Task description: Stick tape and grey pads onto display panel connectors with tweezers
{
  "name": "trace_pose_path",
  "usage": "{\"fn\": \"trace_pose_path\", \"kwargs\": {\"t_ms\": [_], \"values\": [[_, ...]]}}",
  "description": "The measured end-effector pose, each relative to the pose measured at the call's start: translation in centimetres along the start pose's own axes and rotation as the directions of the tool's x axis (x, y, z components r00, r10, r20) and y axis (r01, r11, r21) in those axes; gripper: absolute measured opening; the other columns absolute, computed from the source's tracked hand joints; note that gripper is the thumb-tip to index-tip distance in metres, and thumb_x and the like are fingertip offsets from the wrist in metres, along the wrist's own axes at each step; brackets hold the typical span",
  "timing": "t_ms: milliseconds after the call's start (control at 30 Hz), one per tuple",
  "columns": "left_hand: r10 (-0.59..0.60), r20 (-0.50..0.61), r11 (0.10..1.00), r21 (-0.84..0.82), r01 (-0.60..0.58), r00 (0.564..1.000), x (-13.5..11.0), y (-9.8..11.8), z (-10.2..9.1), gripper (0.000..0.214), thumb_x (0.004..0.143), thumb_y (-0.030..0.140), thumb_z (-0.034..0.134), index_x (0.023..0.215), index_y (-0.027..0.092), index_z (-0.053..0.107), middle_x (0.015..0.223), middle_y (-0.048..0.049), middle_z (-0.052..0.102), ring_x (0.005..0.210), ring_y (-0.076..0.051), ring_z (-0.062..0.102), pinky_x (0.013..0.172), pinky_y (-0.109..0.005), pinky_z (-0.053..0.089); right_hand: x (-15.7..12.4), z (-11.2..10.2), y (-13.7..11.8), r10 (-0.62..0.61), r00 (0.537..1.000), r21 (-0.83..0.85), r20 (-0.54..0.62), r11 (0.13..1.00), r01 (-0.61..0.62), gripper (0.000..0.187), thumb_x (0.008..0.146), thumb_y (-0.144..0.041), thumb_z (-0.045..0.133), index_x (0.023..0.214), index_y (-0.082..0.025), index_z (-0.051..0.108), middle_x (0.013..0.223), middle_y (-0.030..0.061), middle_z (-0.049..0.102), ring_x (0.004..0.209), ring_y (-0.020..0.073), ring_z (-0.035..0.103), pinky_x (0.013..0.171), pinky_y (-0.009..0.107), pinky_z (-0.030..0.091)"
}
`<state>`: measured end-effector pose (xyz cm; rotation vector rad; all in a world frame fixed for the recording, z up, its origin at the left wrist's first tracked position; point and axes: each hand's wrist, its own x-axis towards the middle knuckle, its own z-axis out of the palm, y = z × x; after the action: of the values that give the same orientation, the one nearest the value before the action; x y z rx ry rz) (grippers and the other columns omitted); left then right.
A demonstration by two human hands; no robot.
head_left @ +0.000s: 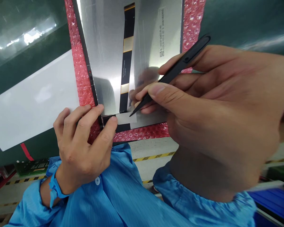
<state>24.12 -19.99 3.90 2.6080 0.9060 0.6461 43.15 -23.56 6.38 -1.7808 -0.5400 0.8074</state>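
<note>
A silver display panel [104, 47] lies back-up on red bubble wrap [80, 72] at the near edge of a dark green table. A black flex cable [127, 56] with gold pads runs down its middle. My right hand [217, 107] pinches black tweezers [175, 71], whose tip touches a small pale strip [126, 118] at the panel's lower edge. My left hand [82, 148] grips the panel's lower left corner, thumb pressed by the strip and fingers curled over the bubble wrap.
A white sheet [33, 101] lies on the green table [238, 22] to the left of the panel. A green circuit board [31, 166] sits below the table edge at left. Yellow-black floor tape [153, 156] shows below. Blue bins [271, 201] sit at lower right.
</note>
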Motion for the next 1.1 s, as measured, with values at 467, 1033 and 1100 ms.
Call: {"fn": "trace_pose_path", "kwargs": {"t_ms": [467,1033,1100], "values": [[0.013,0.012,1.000,0.012,-0.013,1.000,0.0,0.0,0.0,0.028,0.092,0.012,0.078,0.117,0.024,0.079,0.130,-0.0156,0.077,0.124,-0.036,0.071,0.112,-0.064,0.050,0.3,0.1,-0.2,0.020,1.000,0.015,-0.005,1.000,-0.020,0.037,0.084,0.012,0.073,0.085,-0.025,0.074,0.076,-0.0034,0.074,0.064,0.0174,0.075,0.053,0.025,0.066],[0.082,0.037,0.992,0.093,-0.085,0.996,-0.7,-0.6,0.2,0.030,0.093,0.011,0.075,0.122,0.020,0.077,0.130,-0.0191,0.076,0.123,-0.040,0.070,0.111,-0.071,0.049,-0.1,-0.4,2.7,-0.216,0.972,-0.012,-0.090,0.976,0.215,0.026,0.088,0.006,0.070,0.096,-0.018,0.069,0.077,-0.0047,0.073,0.062,0.0161,0.075,0.049,0.023,0.060],[0.072,0.055,0.989,0.122,-0.078,0.996,-0.8,-0.4,0.2,0.033,0.094,0.010,0.073,0.125,0.021,0.076,0.131,-0.0184,0.074,0.125,-0.040,0.068,0.114,-0.073,0.046,0.1,-0.8,3.4,-0.190,0.978,0.094,-0.081,0.976,0.197,0.021,0.090,0.002,0.071,0.096,-0.018,0.069,0.079,-0.0025,0.074,0.064,0.0173,0.076,0.050,0.024,0.061]]}}
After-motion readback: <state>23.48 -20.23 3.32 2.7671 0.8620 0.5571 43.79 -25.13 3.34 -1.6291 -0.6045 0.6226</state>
